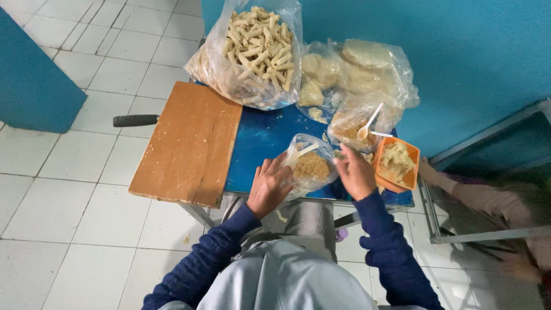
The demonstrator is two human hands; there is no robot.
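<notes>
My left hand [268, 186] rests on the near side of a small clear plastic bag [310, 165] holding brown crumbs and a white plastic spoon [299, 154], its fingers on the bag's rim. My right hand [354, 171] is at the bag's right edge, fingers curled toward the opening; whether it pinches the plastic is unclear. The bag sits at the front edge of a small blue table [261, 140]. Both arms wear dark blue knitted sleeves.
A wooden board [189, 143] covers the table's left part. Behind stand a large bag of pale rolled sticks [255, 49], bags of pale dough pieces [356, 66], another crumb bag with a white spoon [367, 121] and an orange tray [398, 163]. Another person's arm [459, 192] reaches in at right.
</notes>
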